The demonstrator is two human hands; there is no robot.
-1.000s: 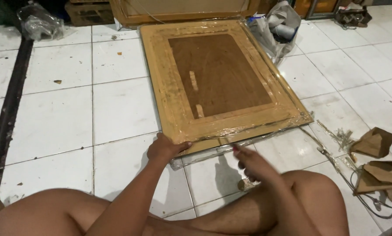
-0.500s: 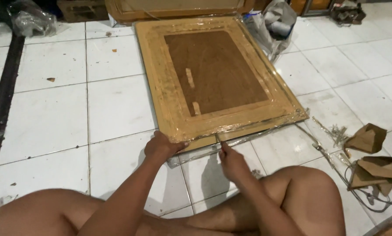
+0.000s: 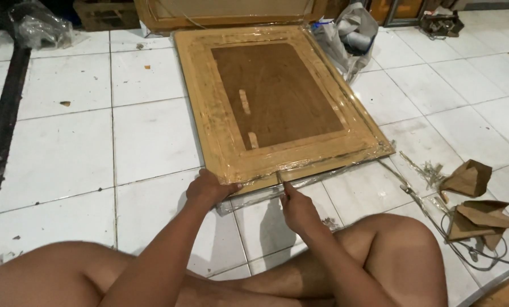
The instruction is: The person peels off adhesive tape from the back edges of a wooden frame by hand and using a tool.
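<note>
Left hand (image 3: 208, 189): arm extended forward, palm down, fingers curled over the near left corner of a rectangular wooden frame (image 3: 277, 96) wrapped in glossy clear plastic film, pressing it flat. Right hand (image 3: 297, 209): fingers closed around a thin blade-like tool (image 3: 279, 178), its tip touching the frame's near edge. The frame lies flat on white glazed floor tiles (image 3: 67, 142), its brown backing board matte. Crumpled brown cardboard scraps (image 3: 473, 193) lie to the right, well apart.
</note>
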